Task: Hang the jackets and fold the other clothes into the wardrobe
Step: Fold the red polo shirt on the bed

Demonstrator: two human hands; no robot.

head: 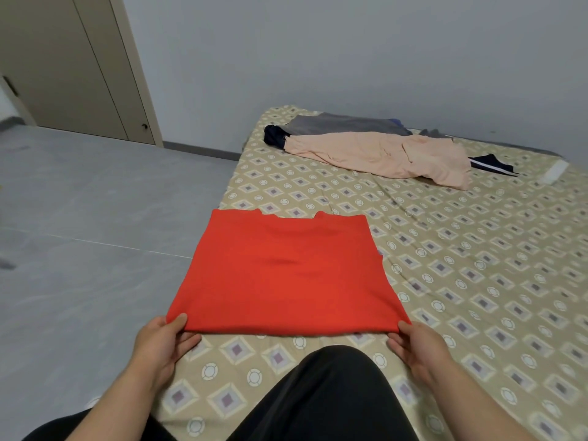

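Past your black-trousered knee [327,393] at bottom centre, your left hand [160,343] and right hand [416,348] each have a pinch grip on a near corner of the folded red-orange cloth shirt [283,268], flat on the patterned bed [477,281].

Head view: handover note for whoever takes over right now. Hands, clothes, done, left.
Left hand and right hand each pinch a near corner of the red shirt, lying flat on the bed.
Pile at far end: peach garment, grey garment, navy garment, unfolded.
Done: red shirt's sleeves folded in.
Left: finish it, sort the pile, hang jackets, stow everything.
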